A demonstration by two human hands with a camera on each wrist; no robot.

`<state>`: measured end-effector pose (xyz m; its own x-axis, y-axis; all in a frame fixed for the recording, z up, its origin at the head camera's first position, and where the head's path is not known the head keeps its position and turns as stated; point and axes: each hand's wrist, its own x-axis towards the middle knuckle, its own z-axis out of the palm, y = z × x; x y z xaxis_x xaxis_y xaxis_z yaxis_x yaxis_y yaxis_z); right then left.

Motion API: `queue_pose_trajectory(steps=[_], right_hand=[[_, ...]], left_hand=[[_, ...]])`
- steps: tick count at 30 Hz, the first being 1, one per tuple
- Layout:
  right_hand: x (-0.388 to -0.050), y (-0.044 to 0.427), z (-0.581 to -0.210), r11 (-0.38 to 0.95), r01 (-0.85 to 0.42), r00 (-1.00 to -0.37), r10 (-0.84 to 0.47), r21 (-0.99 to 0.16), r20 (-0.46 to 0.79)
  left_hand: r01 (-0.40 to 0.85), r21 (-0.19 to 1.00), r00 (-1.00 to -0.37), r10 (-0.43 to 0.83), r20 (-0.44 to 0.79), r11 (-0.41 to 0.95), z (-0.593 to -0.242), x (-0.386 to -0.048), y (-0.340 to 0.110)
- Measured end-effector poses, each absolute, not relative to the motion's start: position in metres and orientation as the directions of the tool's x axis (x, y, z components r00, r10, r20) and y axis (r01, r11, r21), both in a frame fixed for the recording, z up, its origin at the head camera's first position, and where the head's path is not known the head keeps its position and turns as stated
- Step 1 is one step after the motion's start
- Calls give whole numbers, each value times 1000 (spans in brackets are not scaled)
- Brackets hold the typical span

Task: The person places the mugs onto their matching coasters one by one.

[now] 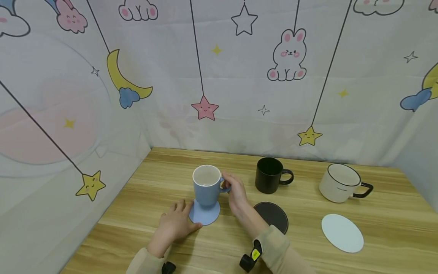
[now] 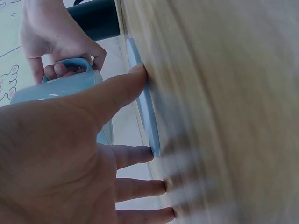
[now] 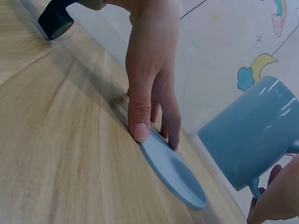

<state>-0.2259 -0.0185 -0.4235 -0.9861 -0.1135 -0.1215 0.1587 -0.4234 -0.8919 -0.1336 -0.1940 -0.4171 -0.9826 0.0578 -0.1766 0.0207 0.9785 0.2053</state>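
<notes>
My right hand (image 1: 236, 192) grips the handle of a light blue mug (image 1: 207, 192). In the right wrist view the mug (image 3: 252, 130) hangs upright just above the table, with a gap between its base and a round light blue coaster (image 3: 173, 172). My left hand (image 1: 176, 220) is beside that coaster (image 1: 204, 217), fingers spread and fairly straight. The left wrist view has its thumb and index fingertip touching the coaster's rim (image 2: 148, 114), while the other fingertips reach down to the wood. Nothing can be seen inside the mug.
A black mug (image 1: 268, 177) stands right of the blue one, with a dark coaster (image 1: 273, 215) partly behind my right forearm. Farther right are a white mug (image 1: 337, 184) with a black handle and a white coaster (image 1: 342, 233). A printed curtain (image 1: 239, 133) borders the wooden table (image 1: 164, 167).
</notes>
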Motion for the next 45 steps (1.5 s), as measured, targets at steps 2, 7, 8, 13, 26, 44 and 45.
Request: queue_pose_trajectory(steps=[2, 7, 8, 13, 26, 44, 45], right_hand=[[-224, -19, -424, -423, 160, -986, -121, -892, -119], [-220, -20, -426, -416, 166, -983, -140, -894, -117], [-220, -21, -427, -416, 168, -983, -140, -894, -119], [-216, -22, -429, -413, 178, -981, -143, -893, -130], [-211, -24, -436, -404, 212, -974, -165, -890, -157], [-208, -24, -442, -403, 204, -974, -174, -892, -144], [-207, -24, -442, -403, 203, -974, -175, -892, -142]], left_hand=[[16, 206, -983, 53, -178, 978, -417, -133, -194], [4, 209, -982, 43, -181, 978, -417, -133, -194], [3, 209, -982, 42, -182, 978, -416, -133, -194], [4, 207, -982, 43, -183, 978, -415, -132, -193], [10, 224, -982, 52, -181, 974, -418, -132, -196], [26, 193, -982, 61, -178, 981, -417, -133, -194], [26, 195, -982, 61, -176, 980, -417, -133, -195]])
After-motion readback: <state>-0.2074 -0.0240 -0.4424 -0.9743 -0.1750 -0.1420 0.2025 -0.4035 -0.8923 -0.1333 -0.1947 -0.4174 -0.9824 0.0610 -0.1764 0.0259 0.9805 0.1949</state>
